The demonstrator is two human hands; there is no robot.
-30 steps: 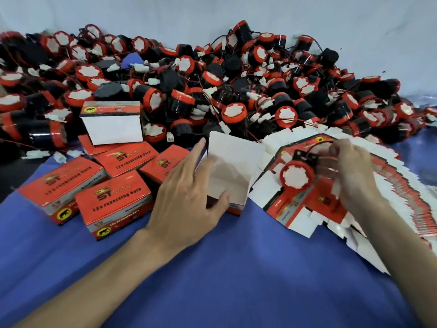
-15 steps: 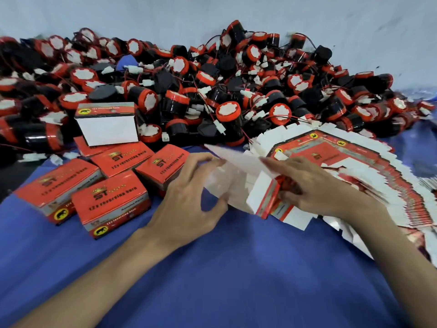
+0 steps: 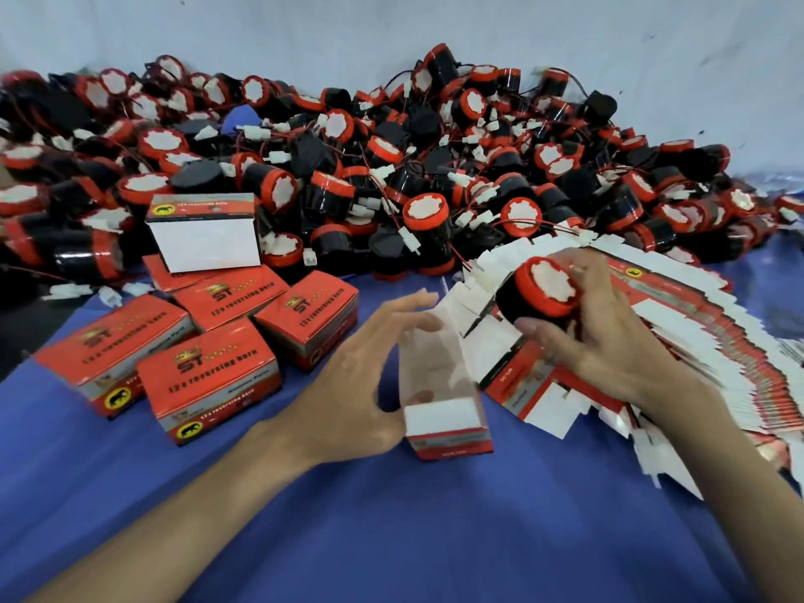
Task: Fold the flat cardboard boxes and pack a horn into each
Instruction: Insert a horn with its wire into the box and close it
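Open room only toward the near edge: bare blue cloth (image 3: 391,537) from the wrists down to the bottom of the view; hemmed in behind by a heap of black-and-red horns (image 3: 391,167) banked against a pale wall (image 3: 391,28); on the left by closed red boxes (image 3: 209,376) lying close together, with one more box (image 3: 204,241) standing behind them, white side forward; on the right by a fanned stack of flat boxes (image 3: 718,341) running off the right edge.

Left hand (image 3: 348,385) reaching in from the lower left, thumb near and fingers far, curved round a small open box (image 3: 439,385) standing on the cloth, white inside showing, opening turned upward; edges blurred.

Right hand (image 3: 609,341) coming in from the lower right, raised over the flat stack, fingers and thumb wrapped round a single horn (image 3: 539,293); red rim and white face tilted up toward the camera; held just right of the open box and above its opening.
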